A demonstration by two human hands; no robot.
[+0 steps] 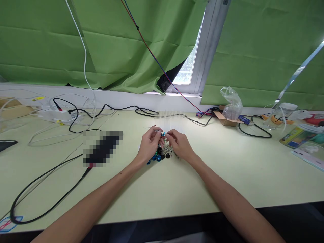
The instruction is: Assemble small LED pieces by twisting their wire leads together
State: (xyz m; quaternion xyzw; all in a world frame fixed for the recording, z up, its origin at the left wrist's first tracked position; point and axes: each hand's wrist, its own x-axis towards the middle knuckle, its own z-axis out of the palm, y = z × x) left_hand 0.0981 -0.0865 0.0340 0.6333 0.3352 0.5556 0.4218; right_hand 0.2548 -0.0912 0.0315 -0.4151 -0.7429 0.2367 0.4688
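Both hands meet over the middle of the table. Between the fingertips of my left hand is a small blue piece, too small to name for sure. The fingers of my right hand are pinched together right beside it; whether they also grip it I cannot make out. Below the hands lies a small heap of shiny blue balls, with dark round pieces and thin pale sticks or wires among them. My hands cover part of this heap.
A pixelated dark device with a black cable lies left. Farther left is a white power strip. At the back right stand a cardboard box with a plastic bag and a clear jar. A phone lies far right.
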